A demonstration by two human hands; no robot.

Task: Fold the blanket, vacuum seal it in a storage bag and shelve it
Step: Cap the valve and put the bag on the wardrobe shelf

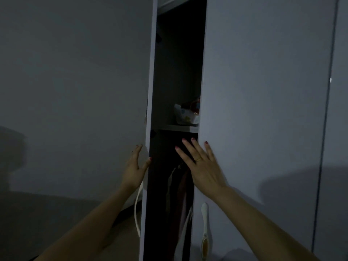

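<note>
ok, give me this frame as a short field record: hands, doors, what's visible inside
left hand: fingers straight, at the edge of the left door
right hand: flat, fingers spread, on the edge of the right door
doors: both ajar, a narrow gap between them
shelf: holds a patterned bag
below shelf: hanging clothes, dim
handles: one white handle on the right door, another on the left
blanket: cannot tell if it is in the bag

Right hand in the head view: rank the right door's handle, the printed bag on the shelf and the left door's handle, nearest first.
From the right hand:
1. Printed bag, above it on the shelf.
2. Right door's handle, below it.
3. Left door's handle, across the gap, lower left.
The first two are close.
</note>
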